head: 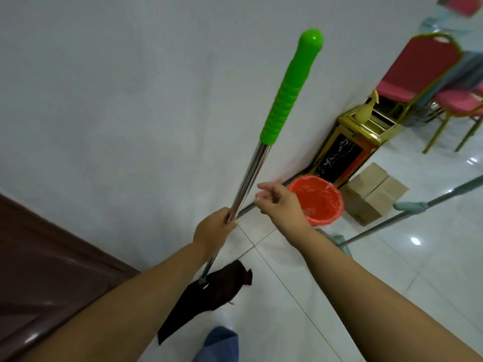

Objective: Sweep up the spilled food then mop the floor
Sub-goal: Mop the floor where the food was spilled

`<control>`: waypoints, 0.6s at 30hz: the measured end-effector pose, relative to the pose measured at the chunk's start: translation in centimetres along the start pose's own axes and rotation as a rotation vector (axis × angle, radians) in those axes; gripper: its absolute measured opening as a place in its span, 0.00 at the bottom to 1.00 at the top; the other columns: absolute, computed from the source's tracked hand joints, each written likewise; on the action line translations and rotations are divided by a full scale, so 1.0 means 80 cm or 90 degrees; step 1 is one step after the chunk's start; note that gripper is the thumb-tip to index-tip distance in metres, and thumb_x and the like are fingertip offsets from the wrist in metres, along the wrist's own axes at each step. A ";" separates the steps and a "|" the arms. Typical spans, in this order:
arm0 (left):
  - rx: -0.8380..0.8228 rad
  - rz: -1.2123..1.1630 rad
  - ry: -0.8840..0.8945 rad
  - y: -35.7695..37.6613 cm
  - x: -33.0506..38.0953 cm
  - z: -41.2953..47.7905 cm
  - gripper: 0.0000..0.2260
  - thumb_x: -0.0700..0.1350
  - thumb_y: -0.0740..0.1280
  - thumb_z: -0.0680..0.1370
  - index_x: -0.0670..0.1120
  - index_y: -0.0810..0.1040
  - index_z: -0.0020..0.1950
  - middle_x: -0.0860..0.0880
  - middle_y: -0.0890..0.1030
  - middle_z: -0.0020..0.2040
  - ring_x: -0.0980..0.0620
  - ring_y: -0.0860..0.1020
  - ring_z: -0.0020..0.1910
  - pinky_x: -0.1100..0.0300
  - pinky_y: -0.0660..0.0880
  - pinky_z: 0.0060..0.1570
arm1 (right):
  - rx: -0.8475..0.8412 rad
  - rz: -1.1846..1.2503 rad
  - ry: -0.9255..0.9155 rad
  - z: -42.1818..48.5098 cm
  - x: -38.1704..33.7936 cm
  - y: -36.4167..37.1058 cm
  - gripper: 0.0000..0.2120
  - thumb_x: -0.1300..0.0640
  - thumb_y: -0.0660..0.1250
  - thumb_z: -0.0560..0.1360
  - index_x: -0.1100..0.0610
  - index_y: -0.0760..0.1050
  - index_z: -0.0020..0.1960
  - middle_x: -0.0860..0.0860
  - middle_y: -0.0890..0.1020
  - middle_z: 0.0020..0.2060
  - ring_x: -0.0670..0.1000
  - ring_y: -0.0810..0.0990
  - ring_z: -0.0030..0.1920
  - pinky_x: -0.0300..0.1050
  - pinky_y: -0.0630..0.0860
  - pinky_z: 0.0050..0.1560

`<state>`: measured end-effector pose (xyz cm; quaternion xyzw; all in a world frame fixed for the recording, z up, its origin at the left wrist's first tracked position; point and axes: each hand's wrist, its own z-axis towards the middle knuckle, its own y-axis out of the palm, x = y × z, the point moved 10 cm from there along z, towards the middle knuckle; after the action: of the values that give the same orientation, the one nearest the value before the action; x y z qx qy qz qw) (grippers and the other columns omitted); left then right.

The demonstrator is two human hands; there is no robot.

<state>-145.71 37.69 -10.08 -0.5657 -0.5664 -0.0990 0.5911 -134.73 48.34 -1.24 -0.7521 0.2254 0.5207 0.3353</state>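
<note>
Left hand (213, 228) is gripping the mop (251, 173) by its steel pole, the dark cloth head (209, 291) lying on the floor (431, 257) at six o'clock; right hand (279, 206) is hovering beside the pole, loosely curled, empty. Sweeping seemingly done, mopping is only starting.

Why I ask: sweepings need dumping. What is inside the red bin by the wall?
The red bin shows a red plastic liner, seemingly little else; the right hand covers its lower left part, so that is unseen.
</note>
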 end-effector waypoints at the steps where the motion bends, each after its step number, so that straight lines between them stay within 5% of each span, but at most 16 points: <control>1: -0.001 0.008 0.008 0.006 0.007 -0.006 0.04 0.48 0.63 0.77 0.53 0.73 0.42 0.49 0.79 0.42 0.49 0.77 0.43 0.56 0.73 0.43 | -0.005 0.006 -0.007 -0.007 -0.001 -0.003 0.14 0.62 0.69 0.74 0.53 0.74 0.58 0.51 0.78 0.45 0.46 0.78 0.43 0.48 0.78 0.53; 6: -0.024 0.067 0.081 0.045 0.065 -0.046 0.05 0.50 0.64 0.78 0.49 0.75 0.48 0.54 0.75 0.38 0.52 0.74 0.39 0.62 0.67 0.35 | -0.001 0.021 -0.053 -0.065 -0.013 -0.045 0.16 0.63 0.68 0.75 0.60 0.74 0.63 0.61 0.80 0.51 0.48 0.78 0.45 0.41 0.79 0.52; 10: -0.049 0.083 0.152 0.086 0.129 -0.092 0.02 0.49 0.64 0.78 0.53 0.73 0.50 0.58 0.72 0.36 0.54 0.72 0.40 0.67 0.63 0.33 | 0.059 0.003 -0.101 -0.123 -0.018 -0.102 0.06 0.65 0.65 0.77 0.56 0.76 0.50 0.53 0.76 0.38 0.36 0.73 0.35 0.24 0.71 0.36; 15: -0.088 0.075 0.241 0.139 0.220 -0.149 0.16 0.46 0.64 0.79 0.47 0.72 0.67 0.47 0.80 0.57 0.48 0.77 0.54 0.64 0.67 0.43 | 0.159 0.027 -0.121 -0.183 -0.018 -0.179 0.12 0.60 0.64 0.78 0.59 0.76 0.61 0.48 0.79 0.52 0.43 0.78 0.51 0.24 0.74 0.46; 18: -0.128 0.104 0.291 0.181 0.259 -0.176 0.15 0.47 0.64 0.78 0.47 0.72 0.64 0.47 0.80 0.53 0.49 0.78 0.50 0.60 0.70 0.43 | 0.225 0.056 -0.125 -0.227 -0.012 -0.230 0.12 0.61 0.65 0.78 0.60 0.76 0.61 0.49 0.80 0.51 0.40 0.78 0.47 0.22 0.74 0.43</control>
<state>-119.84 42.49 2.03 -0.6285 -0.3582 -0.2322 0.6502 -110.90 47.32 8.87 -0.6166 0.3120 0.5578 0.4598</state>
